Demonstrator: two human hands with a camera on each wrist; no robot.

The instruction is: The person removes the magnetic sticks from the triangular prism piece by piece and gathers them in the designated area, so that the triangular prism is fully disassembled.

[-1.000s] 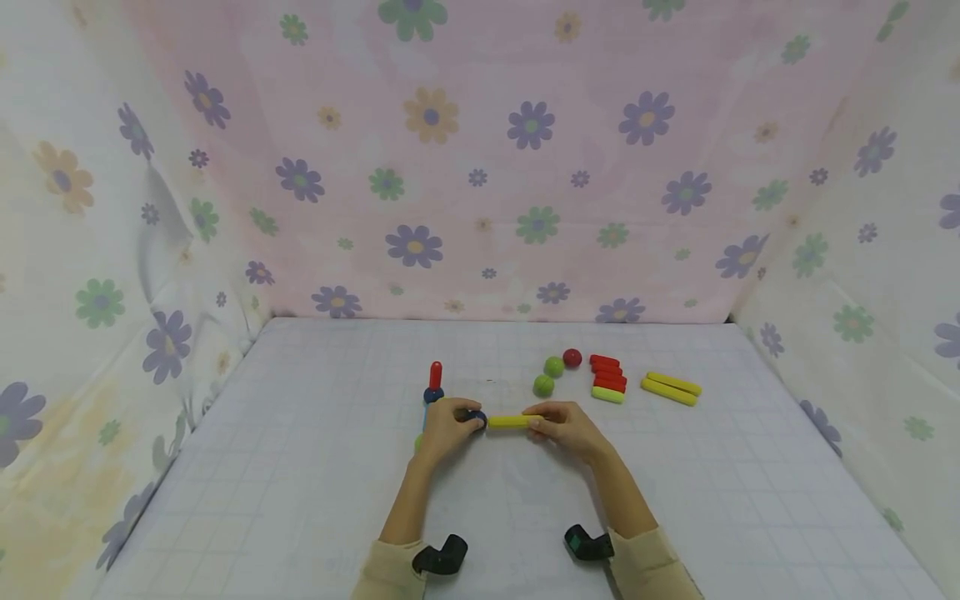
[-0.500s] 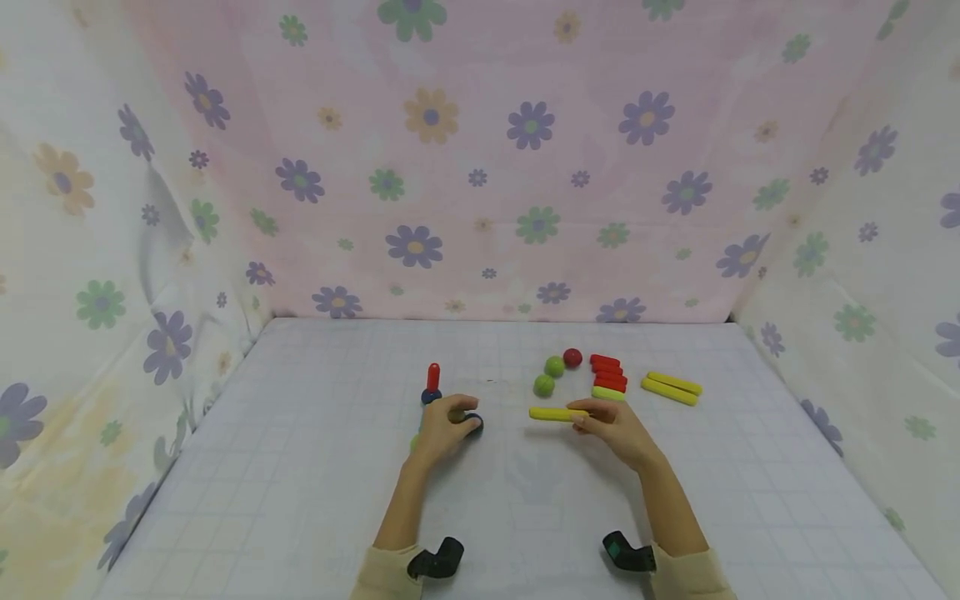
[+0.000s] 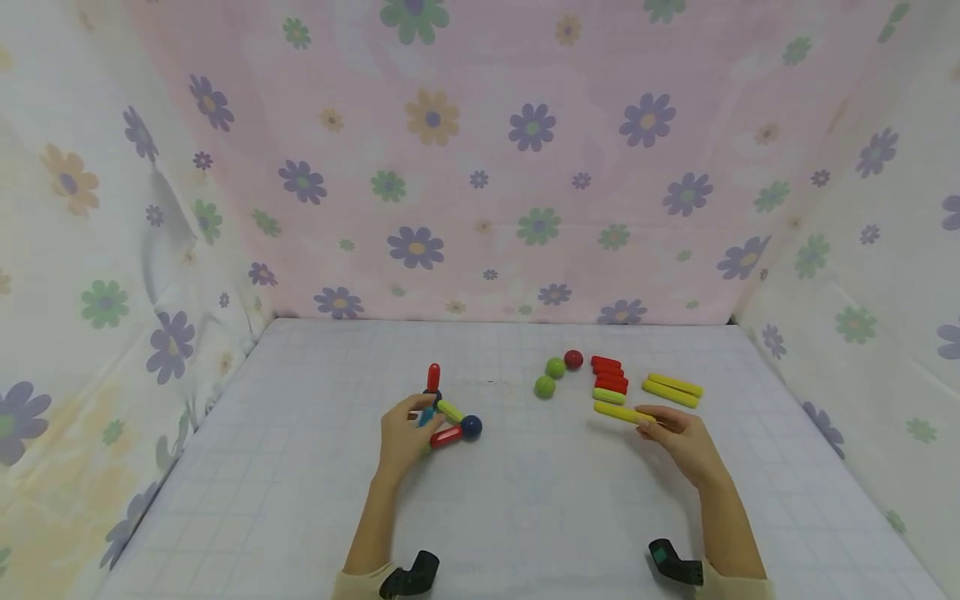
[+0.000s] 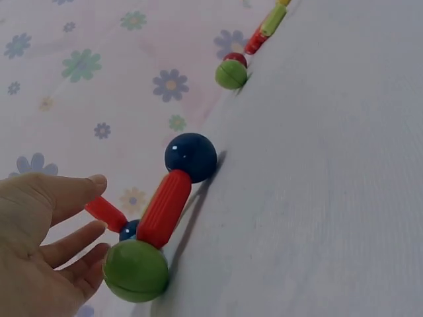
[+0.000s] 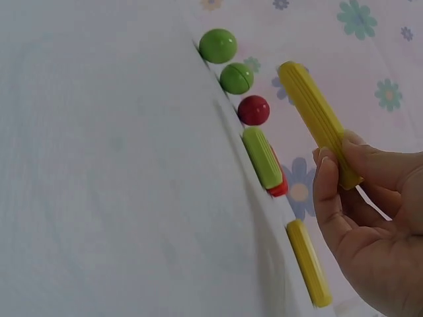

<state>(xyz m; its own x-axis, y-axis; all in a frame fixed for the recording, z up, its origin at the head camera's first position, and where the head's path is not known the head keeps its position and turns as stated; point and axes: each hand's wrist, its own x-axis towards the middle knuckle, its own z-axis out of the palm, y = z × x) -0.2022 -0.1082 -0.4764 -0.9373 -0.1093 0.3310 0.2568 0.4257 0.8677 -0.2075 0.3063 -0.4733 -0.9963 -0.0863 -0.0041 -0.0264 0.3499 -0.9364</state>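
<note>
My right hand (image 3: 678, 442) pinches one end of a yellow magnetic building stick (image 3: 622, 413) between thumb and fingers, above the table at right. In the right wrist view the stick (image 5: 314, 112) slants upward from the fingertips. On the left, my left hand (image 3: 403, 437) is around the side of a joined shape of sticks and balls, its thumb and fingers spread apart. That shape includes a dark blue ball (image 3: 471, 427), a red stick (image 3: 447, 437), a yellow-green stick (image 3: 451, 412) and a green ball (image 4: 135, 271). A light blue stick (image 3: 426, 416) shows between the left fingers.
Two green balls (image 3: 544, 387) and a red ball (image 3: 573, 360) lie right of centre. Beside them is a row of short red sticks (image 3: 611, 383) with one yellow-green stick (image 3: 609, 396). Two yellow sticks (image 3: 672, 390) lie farther right. A flowered cloth (image 3: 525, 250) hangs behind the table.
My right hand has pulled the yellow stick away from the dark blue ball and carried it right. My left hand has let go near that ball and shifted left, uncovering the shape.
</note>
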